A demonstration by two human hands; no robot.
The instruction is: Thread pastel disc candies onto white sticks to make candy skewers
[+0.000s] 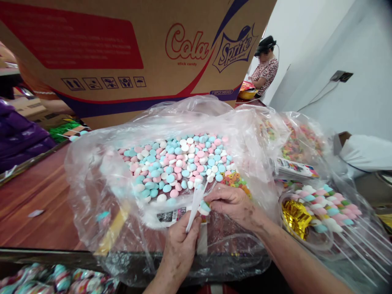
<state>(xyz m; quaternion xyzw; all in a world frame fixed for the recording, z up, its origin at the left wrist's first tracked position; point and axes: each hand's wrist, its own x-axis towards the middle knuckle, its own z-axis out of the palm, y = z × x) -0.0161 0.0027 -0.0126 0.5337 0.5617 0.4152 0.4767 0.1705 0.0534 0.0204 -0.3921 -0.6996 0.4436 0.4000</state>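
Note:
My left hand (180, 245) pinches a white plastic stick (194, 206) that points up and away. My right hand (234, 204) pinches a small candy disc (204, 207) at the stick. Both hands work at the near rim of a large clear plastic bag (101, 175) filled with pink, blue and white candy discs (177, 165). A patch of small multicoloured ring candies (234, 179) lies just beyond my right hand.
A big Cola/Sprite cardboard box (122, 53) stands behind the bag. To the right lie finished candy sticks (327, 206), gold foil (295, 216) and another bag of ring candies (297, 141). A person (265, 69) sits far back. Wooden table (36, 204) at left.

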